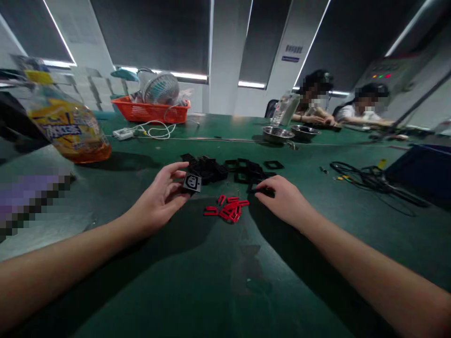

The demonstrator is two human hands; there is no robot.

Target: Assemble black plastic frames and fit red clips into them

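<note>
Left of the red clips (231,210), my left hand (162,199) pinches a power socket (192,182), probably angled to show its face; right of them, my right hand (284,199) touches a square frame (251,188), grip unclear.

The right hand (286,201) partly hides a black piece (251,188); the right edge crops a blue box (419,174); wall lettering (293,49) is blurred.

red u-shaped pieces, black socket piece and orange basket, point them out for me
Red u-shaped pieces (230,211): head view, on the middle of the pile.
Black socket piece (192,182): head view, on its front face.
Orange basket (151,113): head view, on its front wall.
</note>
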